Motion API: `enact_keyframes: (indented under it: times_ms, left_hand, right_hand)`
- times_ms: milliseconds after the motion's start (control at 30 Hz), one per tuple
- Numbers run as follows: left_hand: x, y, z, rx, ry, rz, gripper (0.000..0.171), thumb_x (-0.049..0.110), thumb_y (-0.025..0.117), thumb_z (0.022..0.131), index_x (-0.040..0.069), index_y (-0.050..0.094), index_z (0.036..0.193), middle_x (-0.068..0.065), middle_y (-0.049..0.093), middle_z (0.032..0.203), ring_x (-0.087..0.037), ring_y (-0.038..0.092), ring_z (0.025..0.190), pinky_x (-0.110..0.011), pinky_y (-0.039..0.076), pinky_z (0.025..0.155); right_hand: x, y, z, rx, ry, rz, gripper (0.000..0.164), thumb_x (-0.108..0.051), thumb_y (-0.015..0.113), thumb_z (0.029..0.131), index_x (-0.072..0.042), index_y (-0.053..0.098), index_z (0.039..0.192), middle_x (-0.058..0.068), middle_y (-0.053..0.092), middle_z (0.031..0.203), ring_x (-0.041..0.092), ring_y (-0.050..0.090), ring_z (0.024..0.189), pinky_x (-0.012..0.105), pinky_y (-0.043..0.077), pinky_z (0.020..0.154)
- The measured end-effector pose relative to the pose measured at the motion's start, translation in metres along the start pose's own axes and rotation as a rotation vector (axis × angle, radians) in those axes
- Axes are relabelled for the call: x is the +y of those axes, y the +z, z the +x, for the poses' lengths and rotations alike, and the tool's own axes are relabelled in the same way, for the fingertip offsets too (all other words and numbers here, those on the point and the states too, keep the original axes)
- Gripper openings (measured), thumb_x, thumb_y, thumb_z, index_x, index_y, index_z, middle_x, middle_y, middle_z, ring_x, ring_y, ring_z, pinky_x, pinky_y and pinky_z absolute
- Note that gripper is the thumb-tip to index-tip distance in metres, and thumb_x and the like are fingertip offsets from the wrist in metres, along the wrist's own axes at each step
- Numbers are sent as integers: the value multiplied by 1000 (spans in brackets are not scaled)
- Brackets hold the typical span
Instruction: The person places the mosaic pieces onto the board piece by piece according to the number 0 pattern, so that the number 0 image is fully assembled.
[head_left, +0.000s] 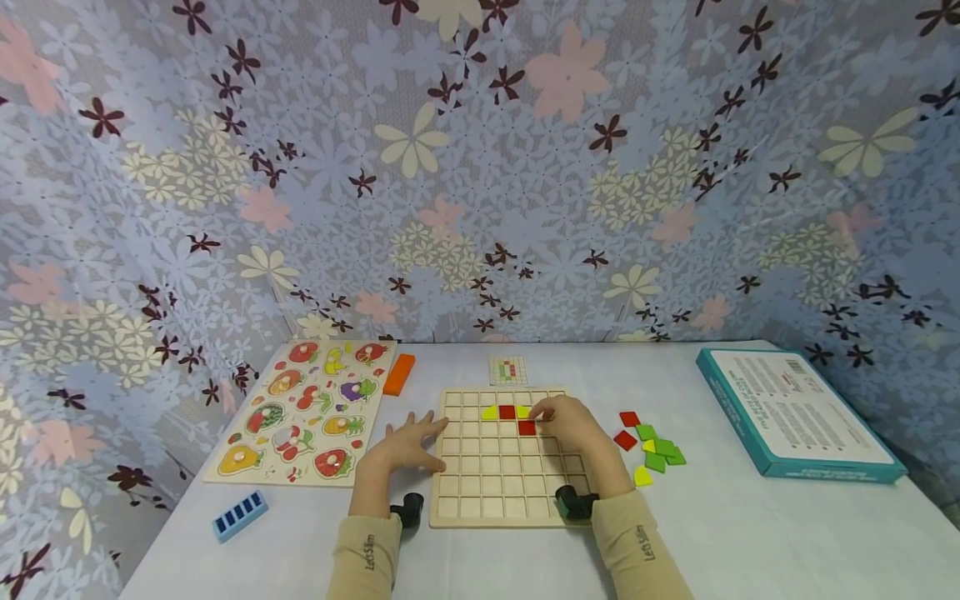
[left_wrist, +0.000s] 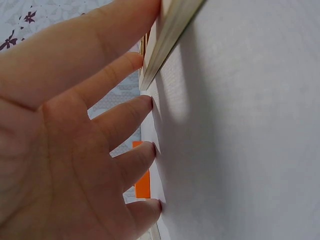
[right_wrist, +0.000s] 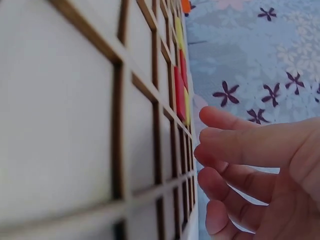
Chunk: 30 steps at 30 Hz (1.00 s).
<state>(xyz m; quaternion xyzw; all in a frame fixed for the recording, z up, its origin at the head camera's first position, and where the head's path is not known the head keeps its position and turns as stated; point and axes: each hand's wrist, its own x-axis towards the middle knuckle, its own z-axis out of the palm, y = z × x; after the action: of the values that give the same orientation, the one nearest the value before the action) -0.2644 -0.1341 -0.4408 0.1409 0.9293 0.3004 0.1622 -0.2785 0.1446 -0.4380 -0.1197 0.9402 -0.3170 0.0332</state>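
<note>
A wooden grid board [head_left: 480, 485] lies in the middle of the table. Toward its far side sit two red tiles [head_left: 527, 428] and two yellow pieces with a rounded edge [head_left: 490, 412], set in grid cells. My left hand [head_left: 405, 446] is spread at the board's left edge, thumb and index finger at the rim, other fingertips down on the table in the left wrist view. Just right of the colored tiles, my right hand [head_left: 576, 427] hovers close over the grid. Its fingers [right_wrist: 212, 182] are loosely bent, and no piece shows between them.
Behind the board lies a small pattern card [head_left: 508, 369]. Loose red, green and yellow tiles [head_left: 655, 447] are scattered to the right, before a teal box [head_left: 810, 412]. A fruit puzzle [head_left: 300, 417], an orange block [head_left: 399, 375] and a blue slotted block [head_left: 240, 515] lie left.
</note>
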Motion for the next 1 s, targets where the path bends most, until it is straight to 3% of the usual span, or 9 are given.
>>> enact_keyframes:
  times_ms: [200, 533, 833, 1000]
  left_hand:
    - [-2, -4, 5, -10, -1, 11, 74, 19, 75, 73, 13, 43, 139, -17, 26, 149, -42, 8, 139, -65, -4, 106]
    - [-6, -6, 12, -10, 1, 5, 74, 18, 76, 72, 13, 44, 139, -16, 27, 149, -41, 7, 139, -65, -5, 106]
    - [-9, -10, 16, -16, 10, 2, 74, 17, 76, 72, 13, 44, 139, -17, 27, 149, -42, 7, 139, -65, -5, 106]
    - [-10, -12, 18, -18, 15, 11, 74, 17, 76, 71, 12, 44, 138, -17, 27, 149, -42, 8, 139, -66, -5, 105]
  right_hand:
    - [10, -12, -4, 18, 55, 86, 21, 1, 61, 82, -4, 67, 102, 13, 59, 97, 25, 56, 84, 36, 49, 66]
    - [37, -33, -11, 85, 115, 75, 24, 1, 59, 81, -1, 64, 105, 18, 60, 100, 32, 58, 91, 40, 50, 68]
    - [55, -43, -14, 72, 210, 122, 23, 2, 59, 80, 2, 62, 104, 20, 58, 100, 28, 58, 86, 36, 51, 66]
    - [61, -45, -16, 33, 250, 120, 21, 2, 61, 79, 0, 63, 99, 16, 59, 99, 25, 55, 85, 37, 49, 72]
